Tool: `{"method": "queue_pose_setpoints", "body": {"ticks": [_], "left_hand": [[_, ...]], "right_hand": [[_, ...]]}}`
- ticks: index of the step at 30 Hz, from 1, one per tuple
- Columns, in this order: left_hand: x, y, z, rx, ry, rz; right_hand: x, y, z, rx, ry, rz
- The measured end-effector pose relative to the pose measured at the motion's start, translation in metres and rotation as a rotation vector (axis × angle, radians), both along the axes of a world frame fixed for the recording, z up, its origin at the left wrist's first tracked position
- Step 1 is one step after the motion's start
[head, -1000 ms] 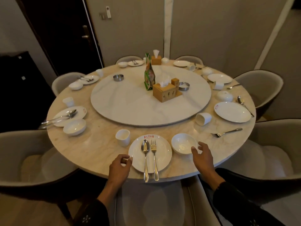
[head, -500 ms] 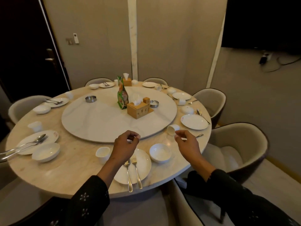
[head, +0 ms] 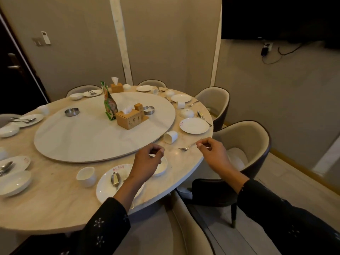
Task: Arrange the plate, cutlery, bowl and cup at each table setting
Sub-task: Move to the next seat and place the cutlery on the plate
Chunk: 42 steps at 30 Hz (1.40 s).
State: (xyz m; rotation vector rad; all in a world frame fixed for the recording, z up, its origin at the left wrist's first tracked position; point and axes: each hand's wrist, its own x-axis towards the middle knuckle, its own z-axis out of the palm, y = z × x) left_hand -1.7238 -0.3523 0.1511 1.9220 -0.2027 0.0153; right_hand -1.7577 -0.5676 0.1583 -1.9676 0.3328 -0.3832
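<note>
- A fork (head: 186, 147) lies near the table (head: 55, 203) edge — beside a tipped cup (head: 171, 137).
- The right hand (head: 213, 153) pinches its handle end.
- The left hand (head: 147, 162) hovers over a bowl (head: 162, 167), fingers curled — holding nothing.

We see a round marble turntable (head: 82, 137) set on the middle of the worktop (head: 46, 208), carrying a wooden tissue box (head: 129, 117), a green snack packet (head: 109, 105) standing upright just beside it, and two metal ashtrays (head: 72, 111), one toward the turntable's left edge, the other (head: 148, 110) just right of the box. A second tissue box (head: 116, 86) stands at the worktop's far edge. We note padded chairs (head: 244, 144) round the worktop's right side, a remote (head: 45, 37) on the wall and a dark door (head: 12, 67) at left.
</note>
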Motion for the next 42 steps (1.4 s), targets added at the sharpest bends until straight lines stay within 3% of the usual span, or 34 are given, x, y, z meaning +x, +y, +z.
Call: {"method": "queue_pose_setpoints", "body": {"ticks": [19, 28, 42], "left_hand": [[0.022, -0.234, -0.124, -0.015, 0.336, 0.113], [0.089, -0.295, -0.136, -0.078, 0.347, 0.264], [0.218, -0.342, -0.136, -0.168, 0.356, 0.641]], "right_hand": [[0.059, -0.239, -0.106, -0.026, 0.201, 0.177], [0.146, -0.279, -0.113, -0.012, 0.217, 0.256], [0.335, -0.289, -0.110, -0.069, 0.251, 0.588]]}}
